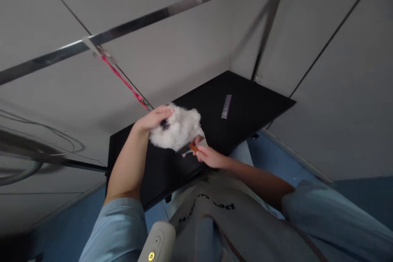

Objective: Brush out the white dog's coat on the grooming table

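My left hand (156, 118) grips a white fluffy plush piece (181, 127) at its upper left edge, thumb on top. A dark patch shows on the plush beside my fingers. My right hand (209, 155) is closed around a tool with an orange-brown handle (194, 147), at the plush's lower right edge. A shiny flat sheet (201, 138) lies between that hand and the plush; I cannot tell whether it belongs to the tool. Just left of the handle, a small pale tip (185, 154) shows, too small to name. Both hands are above the black table (245, 98).
A narrow purple-edged strip (226, 106) lies on the table's right part. Overhead runs a metal bar (138, 20), with a twisted red cord (123, 78) hanging towards the table's back edge. Light wall panels (331, 102) stand behind, and thin cables (39, 125) are at the left.
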{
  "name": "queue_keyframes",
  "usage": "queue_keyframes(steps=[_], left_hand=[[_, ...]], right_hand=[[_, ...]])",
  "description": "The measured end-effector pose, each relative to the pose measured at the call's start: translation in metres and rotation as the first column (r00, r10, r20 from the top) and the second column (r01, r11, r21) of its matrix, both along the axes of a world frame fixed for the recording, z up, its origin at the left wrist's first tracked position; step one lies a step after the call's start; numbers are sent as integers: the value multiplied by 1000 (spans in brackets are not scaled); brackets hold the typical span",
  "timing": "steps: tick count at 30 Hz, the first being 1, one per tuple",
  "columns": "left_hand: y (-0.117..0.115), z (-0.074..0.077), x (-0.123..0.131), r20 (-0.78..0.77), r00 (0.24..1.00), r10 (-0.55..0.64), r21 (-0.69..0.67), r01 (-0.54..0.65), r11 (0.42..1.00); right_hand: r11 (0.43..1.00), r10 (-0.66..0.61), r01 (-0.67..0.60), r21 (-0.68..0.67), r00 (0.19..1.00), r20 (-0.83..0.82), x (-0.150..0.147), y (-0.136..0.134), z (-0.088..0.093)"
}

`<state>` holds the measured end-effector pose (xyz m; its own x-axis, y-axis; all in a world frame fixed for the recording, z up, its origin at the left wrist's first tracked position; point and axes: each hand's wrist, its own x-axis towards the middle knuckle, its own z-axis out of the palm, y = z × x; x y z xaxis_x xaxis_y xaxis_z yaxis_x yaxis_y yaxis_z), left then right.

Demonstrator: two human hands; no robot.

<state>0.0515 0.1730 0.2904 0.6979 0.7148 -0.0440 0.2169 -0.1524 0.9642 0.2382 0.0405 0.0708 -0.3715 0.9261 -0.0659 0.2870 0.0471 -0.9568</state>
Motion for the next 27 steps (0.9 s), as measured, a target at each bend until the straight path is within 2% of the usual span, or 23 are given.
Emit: queue_keyframes(steps=[2,4,5,7,10,15,17,19,20,21,23,25,27], left_hand=[[0,-2,-6,4,1000,18,-1,-18,1000],[2,-4,-8,-4,1000,25,-19,-25,1000],[3,-5,-9,-17,1000,21,-28,-22,999],[4,-6,-8,-50,999,11,-35,-12,999],[5,-7,-7,-98,995,-16,-23,13,1000],[-8,-9,1,-142,984,-105,73,117,991],[-20,-11,11,-168,974,-151,177,180,967],[-33,-12,22,-207,961,-182,295,238,925],[-40,-14,27,-215,963,-163,344,231,910],[-46,-15,30,-201,973,-116,387,188,903],[-58,-19,32,-126,992,11,423,44,905],[-67,-23,28,-41,993,112,385,-88,919],[-76,-30,23,11,988,157,321,-152,935]], right_hand=[[995,-91,77,68,965,245,18,8,0],[990,-134,140,16,899,416,32,8,-7],[988,-130,156,-21,883,451,36,6,-11],[990,-105,134,-38,898,428,40,4,-16],[997,-80,69,42,920,384,46,12,-13],[993,-91,115,-20,874,478,65,15,-1],[996,-89,88,17,928,363,61,7,4],[988,-124,115,100,989,87,46,3,10],[978,-156,166,127,984,-89,36,3,13],[965,-196,233,122,946,-259,25,4,16],[937,-293,350,18,811,-507,5,10,19],[912,-375,391,-126,664,-647,-11,16,19],[892,-427,391,-228,557,-713,-20,20,20]])
